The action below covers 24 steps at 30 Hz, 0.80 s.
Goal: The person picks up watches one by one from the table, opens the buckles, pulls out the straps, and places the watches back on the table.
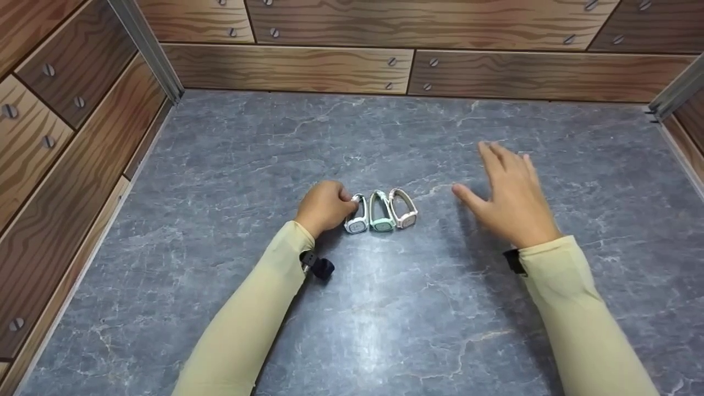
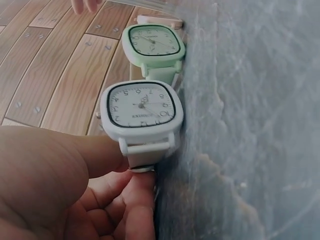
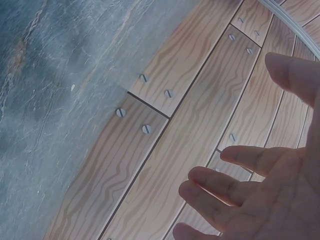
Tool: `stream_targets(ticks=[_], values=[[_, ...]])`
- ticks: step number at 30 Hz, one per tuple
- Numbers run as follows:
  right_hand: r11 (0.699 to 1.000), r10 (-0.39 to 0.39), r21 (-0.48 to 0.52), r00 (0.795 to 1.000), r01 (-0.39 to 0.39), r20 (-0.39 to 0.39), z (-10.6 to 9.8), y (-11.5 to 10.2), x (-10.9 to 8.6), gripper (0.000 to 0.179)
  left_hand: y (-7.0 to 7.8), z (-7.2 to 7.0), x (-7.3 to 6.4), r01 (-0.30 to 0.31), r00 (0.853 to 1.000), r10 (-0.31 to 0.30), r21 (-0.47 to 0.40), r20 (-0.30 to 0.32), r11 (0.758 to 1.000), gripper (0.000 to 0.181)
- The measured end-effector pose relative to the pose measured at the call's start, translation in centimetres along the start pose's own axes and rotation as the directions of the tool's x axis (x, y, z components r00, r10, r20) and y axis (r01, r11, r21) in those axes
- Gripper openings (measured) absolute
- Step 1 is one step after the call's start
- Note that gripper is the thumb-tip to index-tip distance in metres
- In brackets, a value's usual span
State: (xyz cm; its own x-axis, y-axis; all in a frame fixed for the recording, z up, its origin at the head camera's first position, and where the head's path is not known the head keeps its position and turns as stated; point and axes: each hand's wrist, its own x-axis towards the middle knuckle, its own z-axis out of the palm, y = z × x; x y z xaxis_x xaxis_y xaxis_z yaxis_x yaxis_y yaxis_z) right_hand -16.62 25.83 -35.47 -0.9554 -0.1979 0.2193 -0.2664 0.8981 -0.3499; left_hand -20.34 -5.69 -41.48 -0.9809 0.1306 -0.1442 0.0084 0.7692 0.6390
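Note:
Three wristwatches with closed straps stand side by side on the grey marbled table, in the middle of the head view. At the left is a white watch (image 1: pixel 357 226), whose strap my left hand (image 1: pixel 326 206) pinches between thumb and fingers. The left wrist view shows that white watch (image 2: pixel 142 110) close up, its square dial facing the camera. Beside it come a mint green watch (image 1: pixel 382 224) and, at the right, a pale pink watch (image 1: pixel 407 220). My right hand (image 1: pixel 514 198) is held over the table to the right of the watches, fingers spread and holding nothing.
Wood-patterned panels (image 1: pixel 286 67) printed with screw heads wall the table (image 1: pixel 264 148) at the back and both sides. Grey metal posts (image 1: pixel 148 49) stand at the back corners. Each wrist wears a black strap (image 1: pixel 515 262) by the pale yellow sleeve.

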Motion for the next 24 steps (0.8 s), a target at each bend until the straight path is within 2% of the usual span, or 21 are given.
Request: stream_targets(ticks=[4,9,13,16,24], values=[[1.000,0.004,-0.002,1.000,-0.004,0.012,0.1,0.1,0.0,0.089,0.3,-0.2,-0.2,-0.028,0.999,0.029,0.024,-0.027,0.999,0.018],[1.000,0.008,0.002,1.000,-0.008,0.019,0.0,0.1,0.1,0.087,1.7,-1.3,-0.6,-0.091,0.986,0.091,0.003,-0.137,0.996,0.020],[1.000,0.000,0.015,1.000,0.000,0.001,-0.1,0.0,0.1,0.082,3.4,-2.5,-1.4,-0.169,0.961,0.153,-0.052,-0.229,0.984,0.017],[1.000,-0.010,0.027,1.000,0.010,-0.012,-0.1,-0.1,0.0,0.078,4.6,-3.2,-2.2,-0.237,0.939,0.201,-0.100,-0.279,0.966,0.014],[0.999,-0.034,0.030,0.999,0.035,-0.022,-0.1,-0.3,-0.1,0.072,7.2,-4.3,-4.5,-0.393,0.887,0.317,-0.188,-0.337,0.900,0.013]])
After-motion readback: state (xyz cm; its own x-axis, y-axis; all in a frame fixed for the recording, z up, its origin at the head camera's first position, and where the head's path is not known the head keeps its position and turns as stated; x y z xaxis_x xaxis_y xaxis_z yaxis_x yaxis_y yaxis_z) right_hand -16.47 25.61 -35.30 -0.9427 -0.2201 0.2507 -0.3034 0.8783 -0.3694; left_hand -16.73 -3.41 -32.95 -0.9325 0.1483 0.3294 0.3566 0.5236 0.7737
